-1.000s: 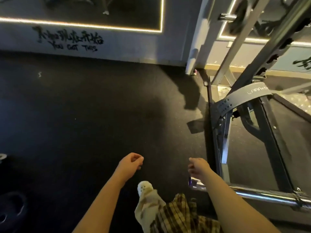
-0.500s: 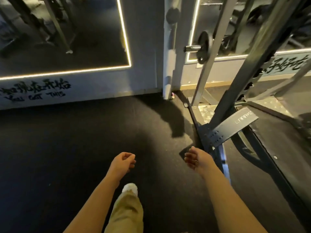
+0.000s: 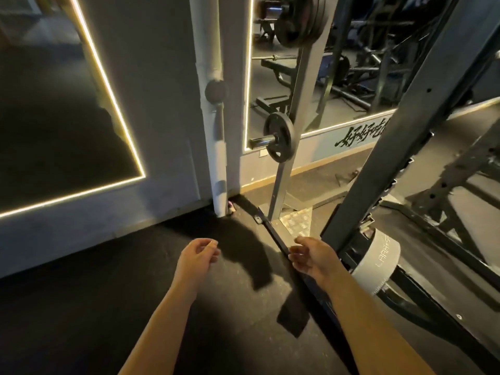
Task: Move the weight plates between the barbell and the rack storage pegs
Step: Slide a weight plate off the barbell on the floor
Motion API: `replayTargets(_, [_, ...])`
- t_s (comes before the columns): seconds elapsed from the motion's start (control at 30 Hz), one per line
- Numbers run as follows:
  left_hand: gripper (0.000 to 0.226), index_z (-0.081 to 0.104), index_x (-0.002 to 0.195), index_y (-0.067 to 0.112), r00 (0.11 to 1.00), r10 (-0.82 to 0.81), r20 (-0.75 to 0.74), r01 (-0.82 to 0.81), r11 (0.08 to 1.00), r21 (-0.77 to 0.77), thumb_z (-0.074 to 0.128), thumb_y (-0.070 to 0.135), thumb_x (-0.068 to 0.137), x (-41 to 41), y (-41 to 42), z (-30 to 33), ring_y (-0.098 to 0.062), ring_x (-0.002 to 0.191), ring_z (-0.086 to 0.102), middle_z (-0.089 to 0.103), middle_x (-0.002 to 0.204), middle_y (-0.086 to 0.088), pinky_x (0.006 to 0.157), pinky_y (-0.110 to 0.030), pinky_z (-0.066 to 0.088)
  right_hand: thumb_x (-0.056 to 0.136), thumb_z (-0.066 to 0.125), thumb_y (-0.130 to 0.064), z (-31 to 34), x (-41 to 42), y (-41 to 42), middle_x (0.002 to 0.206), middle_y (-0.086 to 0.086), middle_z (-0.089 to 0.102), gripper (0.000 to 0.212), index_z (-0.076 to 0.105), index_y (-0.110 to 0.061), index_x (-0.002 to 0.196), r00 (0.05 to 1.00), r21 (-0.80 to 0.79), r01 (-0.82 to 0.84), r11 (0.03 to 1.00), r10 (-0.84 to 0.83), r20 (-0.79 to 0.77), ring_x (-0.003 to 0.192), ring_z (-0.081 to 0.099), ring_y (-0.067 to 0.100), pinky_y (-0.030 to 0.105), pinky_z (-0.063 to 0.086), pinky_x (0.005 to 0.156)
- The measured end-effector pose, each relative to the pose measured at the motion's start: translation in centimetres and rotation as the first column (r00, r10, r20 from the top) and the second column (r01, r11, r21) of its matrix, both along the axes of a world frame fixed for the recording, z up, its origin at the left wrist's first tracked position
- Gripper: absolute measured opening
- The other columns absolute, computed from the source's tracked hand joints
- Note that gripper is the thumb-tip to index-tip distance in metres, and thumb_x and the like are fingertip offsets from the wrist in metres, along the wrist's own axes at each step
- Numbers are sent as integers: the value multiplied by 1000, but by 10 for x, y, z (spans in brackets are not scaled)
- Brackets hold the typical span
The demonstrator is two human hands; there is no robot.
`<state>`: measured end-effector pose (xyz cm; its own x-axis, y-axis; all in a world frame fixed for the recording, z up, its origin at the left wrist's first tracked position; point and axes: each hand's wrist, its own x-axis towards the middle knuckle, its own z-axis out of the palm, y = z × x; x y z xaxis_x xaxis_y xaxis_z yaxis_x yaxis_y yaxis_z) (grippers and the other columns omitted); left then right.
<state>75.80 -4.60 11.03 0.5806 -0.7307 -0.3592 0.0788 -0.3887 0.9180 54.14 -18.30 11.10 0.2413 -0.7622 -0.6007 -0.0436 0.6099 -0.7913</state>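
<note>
Weight plates: one small plate [image 3: 279, 137] is seen on a low rack peg [image 3: 261, 141], bigger ones [image 3: 300, 20] stacked higher up. Left hand [image 3: 197, 257] and right hand [image 3: 311, 257] are held loosely curled, nothing gripped.

The room is dim around me, lit mainly by the warm LED strips [image 3: 108, 85] framing the mirrors, with a softer daylight wash across the right side. My shadow [image 3: 243, 255] falls dark on the black floor [image 3: 81, 307] ahead. The wide lens bends the rack upright [image 3: 405, 117] and wall edges outward, and my forearms look slightly soft.
</note>
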Motion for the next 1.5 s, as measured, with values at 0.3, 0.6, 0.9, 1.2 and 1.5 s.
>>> replayTargets(0.3, [10,61,104,21,990,-137,20,137,990,40,53,21,97,56,-109,-16,-18,92,64,67,98,-4,83,-31,52,95,56,-21,-15,59,-116,95,15,66,21,61,-6,109,995,45,85,995,-82,-61,84,62,24,34,51,72])
replayTargets(0.6, [14,61,106,20,982,-102,157,93,994,64,50,26,99,121,-268,5,-17,92,65,68,98,-1,88,-35,53,95,56,-22,-7,121,-272,95,15,66,18,59,-7,105,998,-43,-19,999,16,-66,84,62,25,34,51,73])
replayTargets(0.9, [16,62,106,25,955,-275,112,267,960,79,49,31,99,119,-380,5,-13,94,64,67,100,1,85,-27,51,95,57,-22,-21,117,-346,85,11,66,14,61,-10,101,990,-24,15,1000,-18,-139,74,61,23,32,48,68])
replayTargets(1.2, [9,58,103,26,844,-496,204,496,866,55,55,31,96,170,-513,0,-20,92,65,67,101,-3,92,-40,52,94,58,-24,1,144,-423,100,15,67,16,61,-12,104,929,-195,-15,981,-59,-366,82,61,22,36,50,76])
replayTargets(1.5, [38,50,133,15,219,-499,838,701,678,221,46,19,95,243,-682,10,-19,120,51,51,135,-4,98,-33,47,90,63,-35,11,236,-535,132,0,48,50,42,-23,133,696,-247,-270,931,12,-718,105,49,15,24,44,87])
